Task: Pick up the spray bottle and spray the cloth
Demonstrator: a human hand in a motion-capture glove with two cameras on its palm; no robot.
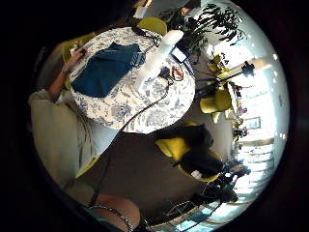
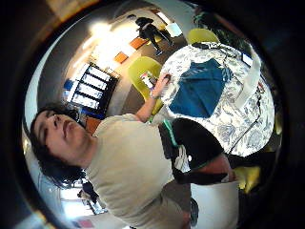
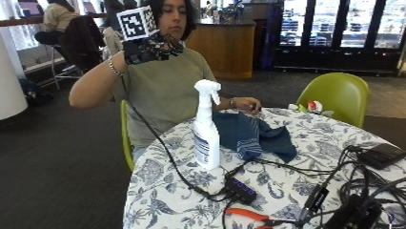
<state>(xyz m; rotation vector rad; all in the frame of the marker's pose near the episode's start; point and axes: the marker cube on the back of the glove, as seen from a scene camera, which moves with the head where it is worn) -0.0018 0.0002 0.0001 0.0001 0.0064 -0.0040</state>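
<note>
Floral-print tablecloth (image 3: 317,138) covers the round table where I sit; green chair (image 3: 336,93) at its far right side. My gloved right hand (image 3: 149,47) is raised at shoulder height, well above and clear of the table, fingers loosely curled, holding nothing. White spray bottle (image 3: 206,129) stands upright on the cloth-covered table, near the left edge. Blue cloth (image 3: 254,136) lies crumpled just right of the bottle. My bare left hand (image 3: 244,105) rests on the far edge of the blue cloth. Black cables (image 3: 355,176) and orange-handled pliers (image 3: 250,215) lie at the near right.
</note>
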